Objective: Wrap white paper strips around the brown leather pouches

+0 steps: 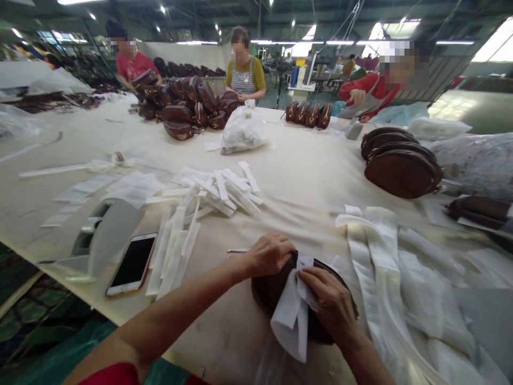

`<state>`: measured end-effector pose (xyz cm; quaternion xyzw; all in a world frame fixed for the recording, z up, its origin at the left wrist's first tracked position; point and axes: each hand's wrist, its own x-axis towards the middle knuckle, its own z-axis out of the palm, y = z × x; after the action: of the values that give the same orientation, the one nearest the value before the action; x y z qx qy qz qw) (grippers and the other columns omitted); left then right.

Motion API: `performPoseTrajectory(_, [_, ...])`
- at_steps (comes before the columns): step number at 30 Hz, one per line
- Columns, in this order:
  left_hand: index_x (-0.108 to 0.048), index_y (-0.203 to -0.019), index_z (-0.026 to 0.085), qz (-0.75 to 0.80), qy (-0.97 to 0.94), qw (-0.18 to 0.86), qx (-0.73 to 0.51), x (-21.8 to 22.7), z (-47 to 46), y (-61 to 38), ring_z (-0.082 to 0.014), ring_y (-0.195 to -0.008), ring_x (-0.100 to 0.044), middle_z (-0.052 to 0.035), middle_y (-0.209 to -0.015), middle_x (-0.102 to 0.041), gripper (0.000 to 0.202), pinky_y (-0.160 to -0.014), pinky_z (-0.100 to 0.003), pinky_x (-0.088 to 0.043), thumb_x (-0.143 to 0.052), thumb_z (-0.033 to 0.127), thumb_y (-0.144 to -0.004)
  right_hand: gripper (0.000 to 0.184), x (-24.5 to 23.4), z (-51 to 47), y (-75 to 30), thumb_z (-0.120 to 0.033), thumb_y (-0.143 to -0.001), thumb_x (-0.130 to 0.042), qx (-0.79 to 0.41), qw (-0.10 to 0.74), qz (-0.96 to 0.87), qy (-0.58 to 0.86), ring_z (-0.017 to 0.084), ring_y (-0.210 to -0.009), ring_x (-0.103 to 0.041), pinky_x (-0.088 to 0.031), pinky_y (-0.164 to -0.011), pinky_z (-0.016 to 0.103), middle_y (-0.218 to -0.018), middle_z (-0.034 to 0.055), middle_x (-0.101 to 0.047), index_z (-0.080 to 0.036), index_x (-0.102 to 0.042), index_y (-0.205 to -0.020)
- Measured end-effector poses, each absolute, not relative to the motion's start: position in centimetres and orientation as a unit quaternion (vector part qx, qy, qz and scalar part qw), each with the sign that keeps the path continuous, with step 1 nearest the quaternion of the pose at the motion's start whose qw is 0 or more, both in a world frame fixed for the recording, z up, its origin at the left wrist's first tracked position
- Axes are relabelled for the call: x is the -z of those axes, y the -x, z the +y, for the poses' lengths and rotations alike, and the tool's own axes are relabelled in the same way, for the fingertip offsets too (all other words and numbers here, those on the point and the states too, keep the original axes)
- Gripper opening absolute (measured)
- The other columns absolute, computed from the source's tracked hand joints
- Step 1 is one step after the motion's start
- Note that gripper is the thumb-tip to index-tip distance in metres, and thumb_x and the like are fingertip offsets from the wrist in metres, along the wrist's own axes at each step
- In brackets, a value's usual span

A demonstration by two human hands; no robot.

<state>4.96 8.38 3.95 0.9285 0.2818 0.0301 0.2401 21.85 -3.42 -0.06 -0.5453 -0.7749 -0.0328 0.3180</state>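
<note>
On the rounded brown bag [265, 293], the right hand [331, 297] pinches curled white strips [289, 318]

Likely workshop, piled bags [180, 113], aproned worker [245, 76]

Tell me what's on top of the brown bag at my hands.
White strips lie over the brown bag, with your right hand on them and left hand at its edge. What's beneath is hidden.
</note>
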Motion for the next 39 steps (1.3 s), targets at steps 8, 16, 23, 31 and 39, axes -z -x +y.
performPoseTrajectory(8, [-0.051,-0.113,0.01,0.102,-0.951,0.213,-0.199,-3.3,1.8,0.1,-0.0205,-0.091,-0.057,-0.0122,-0.1,-0.061,0.032,-0.083,-0.033,-0.047,-0.048,0.016,-0.082,0.029,0.3,-3.5,-21.9,-0.012,-0.082,-0.047,-0.02,0.321,-0.759,0.566,0.019,-0.085,-0.067,-0.054,-0.074,0.03,-0.094,0.007,-0.071,-0.021,-0.07,-0.097])
performPoseTrajectory(16, [-0.055,-0.108,0.011,0.124,-0.952,0.089,-0.267,-1.5,0.3,-2.4,-0.0197,-0.085,-0.056,-0.009,-0.089,-0.06,0.025,-0.074,-0.031,-0.045,-0.038,0.018,-0.091,0.031,0.4,-3.6,-21.7,-0.012,-0.078,-0.048,-0.051,0.341,-0.737,0.581,0.019,-0.085,-0.066,-0.054,-0.075,0.031,-0.095,0.0066,-0.071,-0.022,-0.07,-0.097])
performPoseTrajectory(23, [-0.058,-0.105,0.015,0.176,-0.931,0.097,-0.305,-0.2,-0.9,-3.0,-0.0197,-0.087,-0.054,-0.009,-0.092,-0.059,0.027,-0.073,-0.033,-0.04,-0.041,0.029,-0.089,0.032,0.6,-3.7,-21.7,-0.012,-0.076,-0.048,-0.065,0.345,-0.731,0.585,0.019,-0.085,-0.067,-0.054,-0.076,0.031,-0.095,0.0063,-0.071,-0.021,-0.07,-0.098])
performPoseTrajectory(31, [-0.058,-0.097,0.016,0.118,-0.964,0.073,-0.228,-0.7,-0.2,-2.9,-0.0176,-0.084,-0.054,-0.0057,-0.09,-0.062,0.018,-0.07,-0.032,-0.036,-0.043,0.022,-0.091,0.03,0.3,-3.8,-21.8,-0.014,-0.082,-0.045,-0.085,0.337,-0.728,0.591,0.018,-0.089,-0.067,-0.055,-0.08,0.03,-0.098,0.0067,-0.071,-0.021,-0.07,-0.099])
performPoseTrajectory(39, [-0.058,-0.101,0.017,0.143,-0.963,0.068,-0.218,-0.1,-0.4,-2.9,-0.0207,-0.098,-0.054,-0.0089,-0.101,-0.059,0.018,-0.077,-0.032,-0.039,-0.047,0.022,-0.087,0.05,0.0,-5.0,-21.4,-0.004,-0.072,-0.041,-0.005,0.328,-0.748,0.577,0.017,-0.087,-0.064,-0.055,-0.074,0.027,-0.097,0.0074,-0.064,-0.022,-0.065,-0.112])
